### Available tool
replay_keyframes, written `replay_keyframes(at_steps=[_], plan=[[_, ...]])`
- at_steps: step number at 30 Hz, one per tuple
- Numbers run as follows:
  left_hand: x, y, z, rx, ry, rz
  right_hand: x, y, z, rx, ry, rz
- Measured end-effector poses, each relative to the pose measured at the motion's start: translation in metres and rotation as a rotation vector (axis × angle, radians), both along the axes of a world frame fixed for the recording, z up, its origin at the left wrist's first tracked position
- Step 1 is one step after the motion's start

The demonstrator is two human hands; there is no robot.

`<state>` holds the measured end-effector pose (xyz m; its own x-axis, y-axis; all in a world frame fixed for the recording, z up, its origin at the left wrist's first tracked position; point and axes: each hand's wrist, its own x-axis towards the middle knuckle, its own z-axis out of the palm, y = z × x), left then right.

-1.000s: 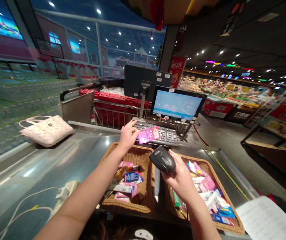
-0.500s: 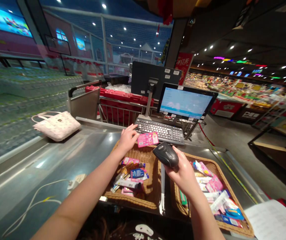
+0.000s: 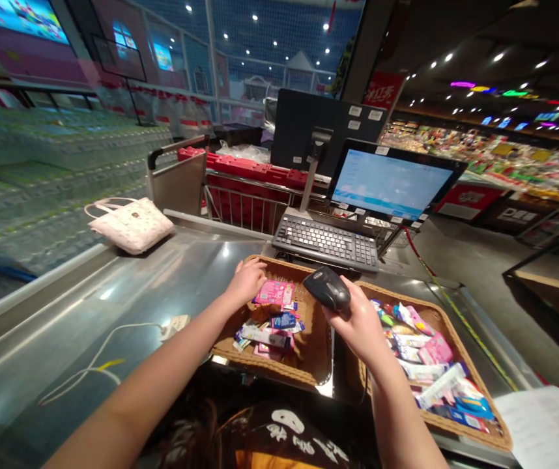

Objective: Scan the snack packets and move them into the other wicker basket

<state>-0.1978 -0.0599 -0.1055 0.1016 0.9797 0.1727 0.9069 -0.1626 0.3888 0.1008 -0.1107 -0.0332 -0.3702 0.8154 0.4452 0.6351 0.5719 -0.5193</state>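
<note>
The pink packet (image 3: 274,292) is in the far left part of the left basket (image 3: 316,345), below the rim, lying over other small goods. The left hand (image 3: 246,283) is at its left edge, with the fingers reaching over the basket's far left corner and the thumb by the packet. That hand's grip is partly open; whether it pinches the packet, I cannot tell. The right hand (image 3: 358,320) has its grip closed around the scanner (image 3: 327,288), held above the left basket's right rim, its head pointing left toward the packet.

Just nearer than the pink packet lie a blue packet (image 3: 283,320) and a white tube (image 3: 264,337), with more pink packaging beneath. The right basket (image 3: 448,319) stands beside the left basket, with a narrow gap between the 2; it holds a fuller heap of tubes and packets in white, pink and blue.

Behind the left basket is the keyboard (image 3: 326,242), and beyond it a lit screen (image 3: 391,182) and a monitor (image 3: 318,117) with its dark back showing. To the left, on the metal surface (image 3: 176,273), are a power strip (image 3: 176,327) with a white cord (image 3: 98,355) and, farther off, a pale handbag (image 3: 135,227). A sheet of paper (image 3: 543,423) lies beside the right basket's near right corner.
</note>
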Motion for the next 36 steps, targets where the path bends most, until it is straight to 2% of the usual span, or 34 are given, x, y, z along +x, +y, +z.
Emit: replay_keyframes(at_steps=[5, 12, 17, 21, 24, 28, 32, 36], plan=[[-0.009, -0.009, -0.024, -0.066, 0.048, -0.066, -0.007, 0.0, -0.001, -0.013, -0.009, 0.016], [-0.014, -0.016, -0.038, -0.139, 0.165, -0.133, -0.012, 0.001, -0.005, -0.068, -0.015, 0.01], [-0.011, -0.015, -0.041, -0.184, 0.245, -0.156, -0.014, 0.001, -0.009, -0.116, -0.022, 0.021], [0.005, -0.01, -0.029, -0.228, 0.331, -0.182, -0.005, 0.0, -0.011, -0.116, 0.011, 0.012], [0.028, -0.003, -0.012, -0.206, 0.321, -0.237, 0.012, -0.002, -0.008, -0.109, 0.049, -0.038], [0.076, 0.008, 0.008, -0.121, 0.209, -0.336, 0.049, -0.009, -0.001, -0.096, 0.087, -0.173], [0.136, 0.02, 0.02, 0.005, 0.109, -0.461, 0.096, -0.022, 0.006, -0.025, 0.074, -0.333], [0.208, 0.026, 0.026, 0.139, 0.084, -0.563, 0.145, -0.036, 0.008, 0.063, 0.037, -0.503]])
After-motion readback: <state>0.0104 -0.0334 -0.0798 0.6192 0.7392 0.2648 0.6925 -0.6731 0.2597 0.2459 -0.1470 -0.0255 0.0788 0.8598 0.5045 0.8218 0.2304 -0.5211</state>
